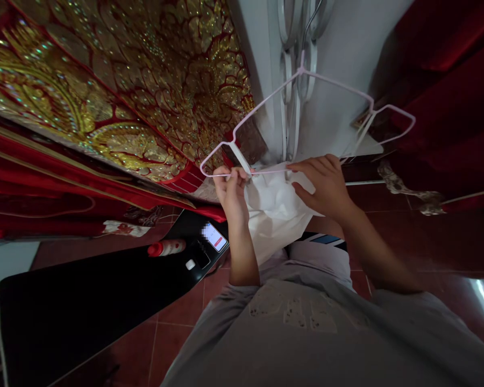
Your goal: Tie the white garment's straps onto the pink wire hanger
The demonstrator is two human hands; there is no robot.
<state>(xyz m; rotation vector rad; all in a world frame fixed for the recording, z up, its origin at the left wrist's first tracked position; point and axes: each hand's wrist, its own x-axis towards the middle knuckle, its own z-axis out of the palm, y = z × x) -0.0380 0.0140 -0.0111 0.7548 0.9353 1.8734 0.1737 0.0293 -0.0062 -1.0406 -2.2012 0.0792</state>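
A pale pink clothes hanger (pixel 267 100) hangs by its hook in front of me. White straps loop over both of its shoulders. A white, strapped garment (pixel 280 196) drapes below the hanger's lower bar, over my lap. My left hand (pixel 234 196) is closed at the left end of that bar, beside one strap, with thumb and fingers pinched on it. At the middle of the bar, my right hand (pixel 325 183) reaches in from the right with its fingers stretched out and thumb apart. Its fingertips touch the bar or the white cloth; which one, I cannot tell.
Red and gold sequinned cloth (pixel 177 70) fills the left side. Dark red fabric (pixel 447 107) hangs at the right. A black table (pixel 84 301) at lower left holds a lit phone (pixel 214 236), a red-capped bottle (pixel 167 248) and a small white case (pixel 190 264).
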